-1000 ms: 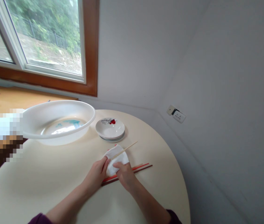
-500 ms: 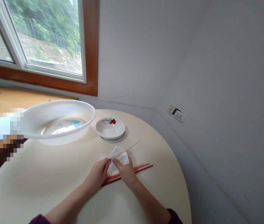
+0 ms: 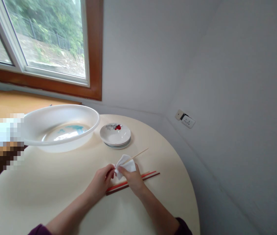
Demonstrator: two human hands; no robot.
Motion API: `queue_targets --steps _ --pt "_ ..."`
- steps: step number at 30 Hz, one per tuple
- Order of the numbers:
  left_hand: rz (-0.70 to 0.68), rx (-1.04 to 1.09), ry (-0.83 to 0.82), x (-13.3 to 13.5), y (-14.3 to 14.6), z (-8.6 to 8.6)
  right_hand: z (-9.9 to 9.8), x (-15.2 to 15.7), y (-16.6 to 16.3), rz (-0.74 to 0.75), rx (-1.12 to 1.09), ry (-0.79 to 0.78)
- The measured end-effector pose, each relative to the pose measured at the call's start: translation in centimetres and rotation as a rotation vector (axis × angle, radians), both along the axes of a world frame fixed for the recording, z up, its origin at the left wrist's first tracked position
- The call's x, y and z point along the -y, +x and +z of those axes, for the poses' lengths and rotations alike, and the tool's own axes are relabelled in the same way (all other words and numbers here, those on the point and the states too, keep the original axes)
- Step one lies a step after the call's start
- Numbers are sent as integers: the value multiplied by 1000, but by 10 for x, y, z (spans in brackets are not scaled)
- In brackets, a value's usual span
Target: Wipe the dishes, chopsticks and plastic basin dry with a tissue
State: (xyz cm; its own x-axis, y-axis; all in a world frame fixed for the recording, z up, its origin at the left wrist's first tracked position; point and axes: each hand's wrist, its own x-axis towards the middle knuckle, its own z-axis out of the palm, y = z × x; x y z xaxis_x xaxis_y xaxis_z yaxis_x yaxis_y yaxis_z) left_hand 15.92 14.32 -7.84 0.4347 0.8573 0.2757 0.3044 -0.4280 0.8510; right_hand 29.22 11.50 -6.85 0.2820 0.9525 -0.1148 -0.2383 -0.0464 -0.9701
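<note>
A pale wooden chopstick [image 3: 139, 153] slants up to the right, its middle wrapped in a white cloth [image 3: 130, 165]. My right hand [image 3: 133, 181] is closed on the cloth, thumb on top, pressing it around the chopstick. My left hand [image 3: 101, 179] pinches at the chopstick's lower left end, against the cloth's edge; its fingertips partly hide that end. Under and beside my hands, a bright red chopstick [image 3: 117, 186] and a dark brown-red chopstick [image 3: 123, 187] lie on the table, with part of another pale one showing. My right hand covers their middles.
A large translucent white basin [image 3: 62, 143] stands at the left of the round cream table [image 3: 55, 182]. Stacked white dishes [image 3: 115, 137] with a red flower pattern sit beyond my hands. A wooden desk [image 3: 23, 98] adjoins the far left, and walls enclose the right side.
The cloth has bunched up more around the chopstick, and its upper edge has folded over. My left fingers have shifted slightly at the chopstick's end; everything else stays in place.
</note>
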Motion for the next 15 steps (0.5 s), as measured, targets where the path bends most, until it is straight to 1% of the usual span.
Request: queue_targets --steps 3,6,11,15 --pt "-20 -24 22 1 0 4 -4 -3 3 -34 -25 8" --pt "-5 -40 46 1 -2 6 -6 -10 12 -48 -88 74" --pt "88 -23 48 -3 -6 6 -5 -22 34 -196 -279 162" --pt "185 74 69 -5 -9 6 -1 -25 43 -241 -340 176"
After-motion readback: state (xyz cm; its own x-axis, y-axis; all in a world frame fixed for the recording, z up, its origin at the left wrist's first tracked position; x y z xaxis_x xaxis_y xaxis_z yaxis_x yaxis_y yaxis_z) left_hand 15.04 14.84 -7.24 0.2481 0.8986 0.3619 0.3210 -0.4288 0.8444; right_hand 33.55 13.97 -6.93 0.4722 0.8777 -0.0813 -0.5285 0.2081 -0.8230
